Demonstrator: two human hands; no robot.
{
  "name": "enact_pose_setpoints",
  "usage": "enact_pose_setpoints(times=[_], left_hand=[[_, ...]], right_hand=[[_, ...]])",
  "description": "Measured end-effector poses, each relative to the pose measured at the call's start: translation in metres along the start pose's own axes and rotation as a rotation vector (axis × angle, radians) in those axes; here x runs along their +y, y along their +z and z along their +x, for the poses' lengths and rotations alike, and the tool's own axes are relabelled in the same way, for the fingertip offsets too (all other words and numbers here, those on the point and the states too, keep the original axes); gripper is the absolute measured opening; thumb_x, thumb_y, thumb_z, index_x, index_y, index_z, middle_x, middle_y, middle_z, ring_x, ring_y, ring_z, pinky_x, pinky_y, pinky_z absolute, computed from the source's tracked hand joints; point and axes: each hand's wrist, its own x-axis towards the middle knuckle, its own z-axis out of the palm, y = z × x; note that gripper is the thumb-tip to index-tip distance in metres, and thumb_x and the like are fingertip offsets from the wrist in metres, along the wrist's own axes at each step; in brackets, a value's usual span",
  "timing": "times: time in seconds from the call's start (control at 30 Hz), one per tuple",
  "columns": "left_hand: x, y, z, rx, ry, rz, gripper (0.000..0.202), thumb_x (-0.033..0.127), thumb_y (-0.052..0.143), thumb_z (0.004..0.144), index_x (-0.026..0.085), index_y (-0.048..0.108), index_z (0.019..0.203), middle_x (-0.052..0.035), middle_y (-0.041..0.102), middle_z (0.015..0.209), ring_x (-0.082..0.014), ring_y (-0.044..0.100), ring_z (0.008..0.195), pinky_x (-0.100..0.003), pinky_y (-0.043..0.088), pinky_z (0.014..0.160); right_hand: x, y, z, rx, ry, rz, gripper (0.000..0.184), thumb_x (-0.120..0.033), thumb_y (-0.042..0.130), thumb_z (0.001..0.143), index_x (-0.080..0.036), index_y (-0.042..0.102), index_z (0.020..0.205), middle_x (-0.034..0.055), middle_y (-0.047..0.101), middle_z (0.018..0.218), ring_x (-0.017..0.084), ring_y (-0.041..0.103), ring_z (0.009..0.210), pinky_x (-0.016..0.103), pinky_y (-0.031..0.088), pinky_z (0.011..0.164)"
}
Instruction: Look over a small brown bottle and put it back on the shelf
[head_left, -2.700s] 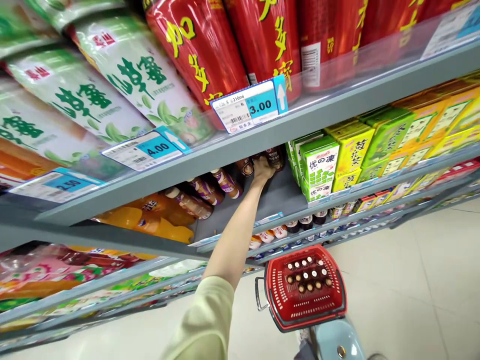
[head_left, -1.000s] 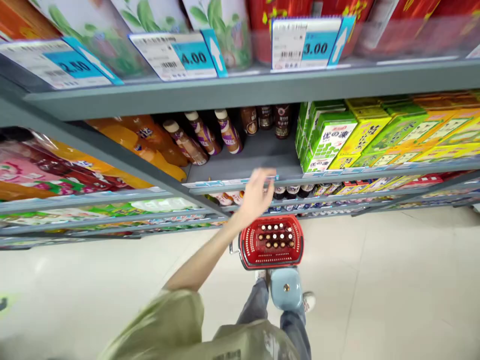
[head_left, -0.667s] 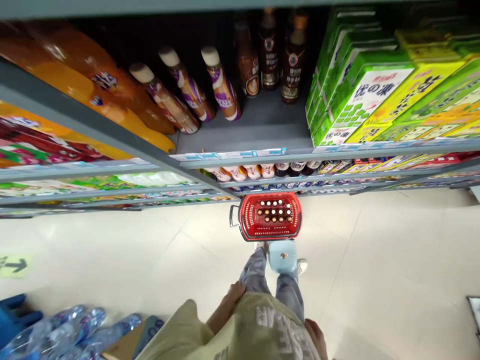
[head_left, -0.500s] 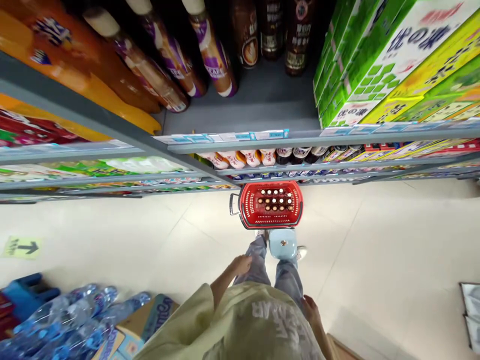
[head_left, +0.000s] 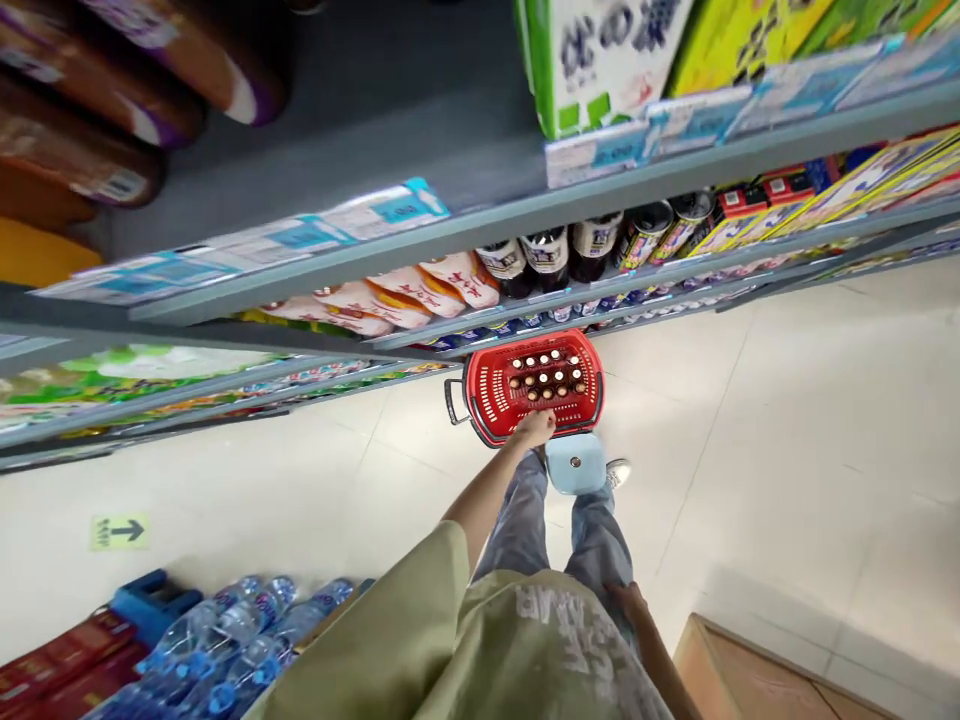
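My left hand (head_left: 536, 428) reaches straight down to the near rim of a red shopping basket (head_left: 487, 395) on the floor. The basket holds several upright brown bottles (head_left: 545, 373), seen by their caps. The hand is small at this distance and its fingers do not show clearly, so I cannot tell whether it grips the rim. My right hand (head_left: 627, 600) hangs against my right thigh, lying loose and flat with nothing in it. A light blue stool (head_left: 575, 463) stands under my feet, just behind the basket.
Grey store shelves (head_left: 465, 225) rise in front of me, with brown bottles at upper left, green cartons at upper right and dark bottles (head_left: 547, 262) one level down. Packs of water bottles (head_left: 225, 640) lie lower left. A cardboard box (head_left: 750, 675) sits lower right.
My left hand left the bottles on the shelf, dropped to my side, then reached down to the basket rim. My view tilted from the shelves to the floor.
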Motion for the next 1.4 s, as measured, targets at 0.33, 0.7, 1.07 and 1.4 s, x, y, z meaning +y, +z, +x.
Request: enact_pose_setpoints(times=[0.33, 0.7, 1.07, 1.4], left_hand=[[0.016, 0.117, 0.057, -0.26, 0.002, 0.276, 0.031, 0.022, 0.051, 0.1, 0.008, 0.068, 0.121, -0.0194, 0.07, 0.124, -0.0306, 0.066, 0.117, -0.044, 0.055, 0.098], [-0.077, 0.113, 0.189, 0.008, -0.263, 0.333, 0.04, 0.015, 0.045, 0.1, 0.008, 0.054, 0.138, -0.0222, 0.057, 0.14, -0.0324, 0.065, 0.121, -0.041, 0.058, 0.094], [-0.128, 0.152, 0.301, 0.128, -0.321, 0.292, 0.046, 0.004, 0.042, 0.096, 0.008, 0.052, 0.14, -0.024, 0.038, 0.154, -0.0363, 0.051, 0.134, -0.046, 0.055, 0.101], [-0.136, 0.131, 0.231, 0.162, -0.275, 0.296, 0.039, 0.013, 0.06, 0.09, 0.016, 0.057, 0.128, -0.0205, 0.043, 0.144, -0.0368, 0.05, 0.129, -0.044, 0.06, 0.089]], right_hand=[[0.019, 0.044, 0.053, -0.068, 0.298, -0.079, 0.087, -0.077, 0.077, 0.055, -0.018, 0.05, 0.112, 0.0331, 0.062, 0.119, 0.053, 0.063, 0.115, 0.057, 0.048, 0.091], [0.022, 0.048, 0.082, 0.15, 0.203, -0.11, 0.109, -0.09, 0.051, 0.063, -0.013, 0.041, 0.14, 0.0304, 0.06, 0.122, 0.053, 0.06, 0.12, 0.063, 0.053, 0.089], [0.033, 0.03, 0.089, 0.118, 0.385, -0.081, 0.12, -0.092, 0.053, 0.06, -0.021, 0.033, 0.154, 0.0241, 0.056, 0.143, 0.052, 0.063, 0.12, 0.062, 0.054, 0.09], [0.025, 0.022, 0.091, 0.081, 0.324, -0.121, 0.118, -0.091, 0.053, 0.062, -0.017, 0.033, 0.152, 0.026, 0.054, 0.142, 0.053, 0.059, 0.122, 0.063, 0.05, 0.096]])
